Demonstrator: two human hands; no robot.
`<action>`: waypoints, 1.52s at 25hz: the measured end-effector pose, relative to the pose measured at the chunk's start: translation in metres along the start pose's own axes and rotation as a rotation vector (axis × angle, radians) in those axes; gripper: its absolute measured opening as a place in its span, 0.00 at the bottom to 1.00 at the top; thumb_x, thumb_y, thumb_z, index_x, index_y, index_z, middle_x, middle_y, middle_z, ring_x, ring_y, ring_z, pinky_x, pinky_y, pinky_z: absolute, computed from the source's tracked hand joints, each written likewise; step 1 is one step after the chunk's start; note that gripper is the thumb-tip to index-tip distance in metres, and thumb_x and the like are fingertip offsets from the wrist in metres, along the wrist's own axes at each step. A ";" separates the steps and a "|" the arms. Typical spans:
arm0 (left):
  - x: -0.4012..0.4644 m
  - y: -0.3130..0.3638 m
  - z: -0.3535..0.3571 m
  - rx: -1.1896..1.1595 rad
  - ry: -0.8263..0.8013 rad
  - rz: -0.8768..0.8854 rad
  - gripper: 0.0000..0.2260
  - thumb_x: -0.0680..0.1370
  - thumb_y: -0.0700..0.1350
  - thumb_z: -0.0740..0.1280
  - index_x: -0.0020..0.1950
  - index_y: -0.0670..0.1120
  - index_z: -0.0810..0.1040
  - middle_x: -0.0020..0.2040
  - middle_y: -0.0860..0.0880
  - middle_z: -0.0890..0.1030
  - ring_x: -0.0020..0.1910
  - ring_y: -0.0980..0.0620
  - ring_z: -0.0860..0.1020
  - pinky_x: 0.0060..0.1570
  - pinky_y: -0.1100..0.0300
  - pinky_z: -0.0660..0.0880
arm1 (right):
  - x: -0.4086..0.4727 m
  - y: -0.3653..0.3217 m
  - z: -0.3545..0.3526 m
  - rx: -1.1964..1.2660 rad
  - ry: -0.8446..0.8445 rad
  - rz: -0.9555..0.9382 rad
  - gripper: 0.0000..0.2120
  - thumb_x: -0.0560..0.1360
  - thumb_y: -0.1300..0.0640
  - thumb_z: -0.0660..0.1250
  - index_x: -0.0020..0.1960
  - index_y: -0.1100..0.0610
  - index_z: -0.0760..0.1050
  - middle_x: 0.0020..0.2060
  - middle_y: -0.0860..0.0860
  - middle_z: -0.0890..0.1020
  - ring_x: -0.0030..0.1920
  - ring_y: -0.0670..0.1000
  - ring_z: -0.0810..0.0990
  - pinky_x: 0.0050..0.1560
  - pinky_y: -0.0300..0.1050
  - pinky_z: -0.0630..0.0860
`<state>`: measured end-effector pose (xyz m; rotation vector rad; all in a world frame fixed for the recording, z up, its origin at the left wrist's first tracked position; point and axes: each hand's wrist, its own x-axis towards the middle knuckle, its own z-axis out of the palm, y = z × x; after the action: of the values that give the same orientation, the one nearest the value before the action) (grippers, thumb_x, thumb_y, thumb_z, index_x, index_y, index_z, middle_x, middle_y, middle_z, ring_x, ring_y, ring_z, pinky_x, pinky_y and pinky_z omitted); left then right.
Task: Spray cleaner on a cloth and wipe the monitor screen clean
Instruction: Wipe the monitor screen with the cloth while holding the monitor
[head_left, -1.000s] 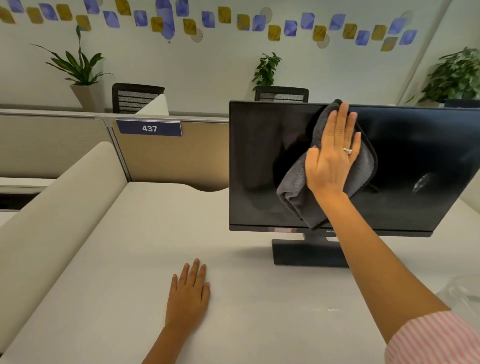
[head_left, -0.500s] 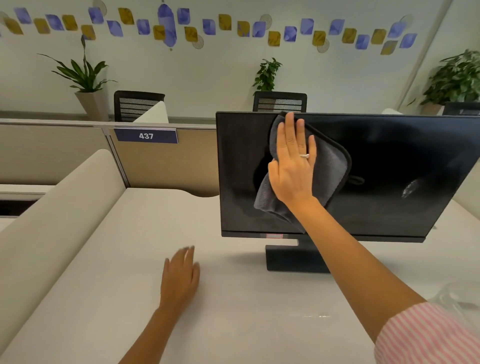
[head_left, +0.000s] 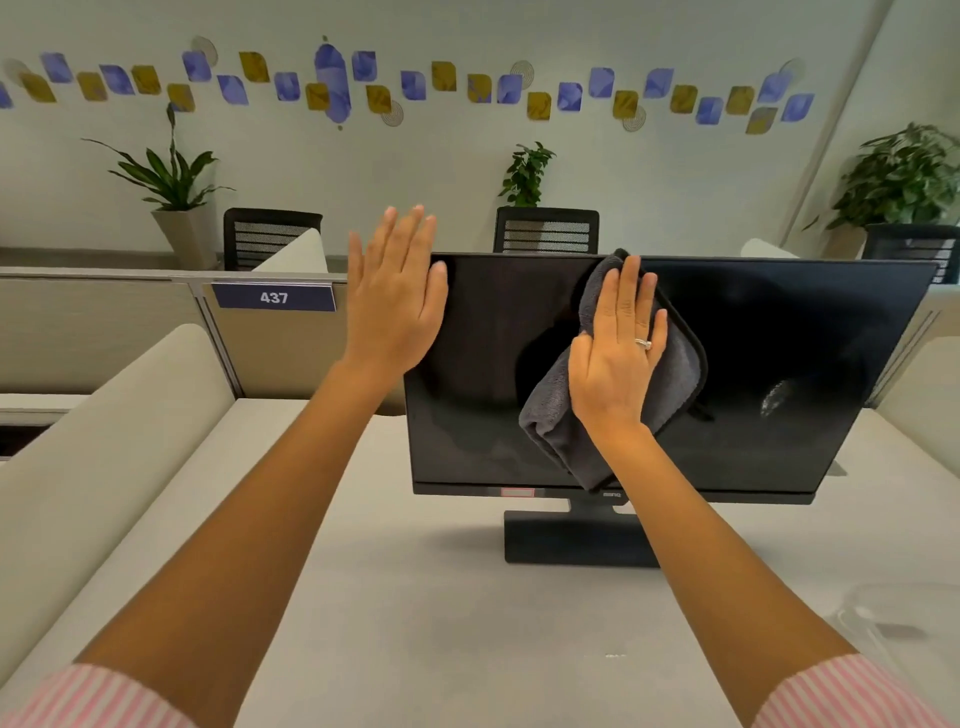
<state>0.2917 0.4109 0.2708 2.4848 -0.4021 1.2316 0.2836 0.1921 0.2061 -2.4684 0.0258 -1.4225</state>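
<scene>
Right hand: the right hand (head_left: 615, 358) is laid flat with straight fingers on the grey microfibre cloth (head_left: 670, 364), pressing it against the monitor screen (head_left: 779, 332) just left of the screen's middle, near its top edge.
Left hand: the left hand (head_left: 396, 291) is held open, fingers straight and together, at the monitor's upper left corner; the thumb side appears to touch the bezel, though firm contact cannot be told. Nothing is held in it.
Cloth: it is folded, and its lower part hangs down past the palm toward the monitor's bottom bezel.
Screen: a pale smear (head_left: 775, 397) is seen well right of the cloth, on the monitor's right half.
Step judged: wiping is under way, with the left side being braced.
Doing it well: the panel should be steadied at its corner while even, light pressure is kept under the whole palm; overlapping strokes should be carried toward the smear.
Desk: the monitor stand (head_left: 576, 540) rests on the pale desk (head_left: 415, 623).
</scene>
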 end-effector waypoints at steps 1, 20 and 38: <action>0.010 0.006 -0.001 0.012 -0.045 0.022 0.21 0.81 0.49 0.49 0.70 0.44 0.68 0.70 0.46 0.70 0.72 0.47 0.62 0.72 0.45 0.45 | 0.001 0.007 -0.003 0.007 0.005 0.023 0.28 0.77 0.59 0.52 0.76 0.59 0.52 0.76 0.57 0.55 0.76 0.57 0.49 0.74 0.55 0.45; 0.015 0.019 0.005 -0.174 -0.040 0.001 0.21 0.76 0.46 0.49 0.54 0.40 0.79 0.50 0.42 0.82 0.48 0.46 0.77 0.55 0.53 0.67 | 0.002 -0.064 0.025 0.035 0.013 -0.397 0.28 0.75 0.59 0.55 0.74 0.59 0.59 0.74 0.55 0.62 0.75 0.55 0.57 0.73 0.57 0.56; 0.003 0.017 0.004 -0.030 -0.069 -0.019 0.17 0.76 0.42 0.52 0.58 0.42 0.76 0.56 0.43 0.79 0.57 0.44 0.73 0.73 0.46 0.47 | 0.032 0.118 -0.024 0.102 0.167 0.118 0.29 0.76 0.60 0.55 0.76 0.59 0.53 0.75 0.58 0.57 0.76 0.57 0.51 0.74 0.59 0.50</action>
<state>0.2892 0.3934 0.2738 2.5058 -0.4108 1.1266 0.2945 0.0680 0.2138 -2.2230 0.1284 -1.5350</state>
